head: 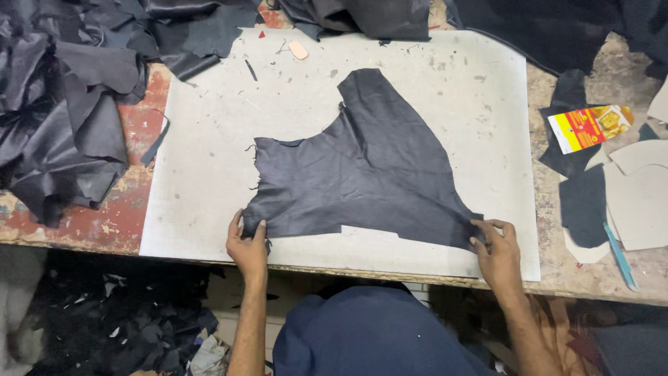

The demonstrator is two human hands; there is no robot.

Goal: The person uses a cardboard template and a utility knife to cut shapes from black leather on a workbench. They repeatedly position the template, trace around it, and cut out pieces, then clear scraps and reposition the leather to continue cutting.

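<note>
On the white cutting board (209, 153) that covers the middle of the worn table (104, 223), a dark leather piece (369, 167) lies flat, with an irregular outline and a pointed part toward the far side. The left hand (247, 244) pinches its near left corner between thumb and fingers, and the right hand (495, 249) pinches the near right corner in the same way. The piece looks already spread out and almost smooth, with only some light wrinkles in the middle. I judge that the laying out is nearly finished. No pattern lies on the leather and no cut line shows, so marking and cutting seem not yet done. The pale paper patterns (640, 195) wait at the right, near a blue tool (621, 259). Heaps of dark leather scraps (62, 104) lie at the left.
</note>
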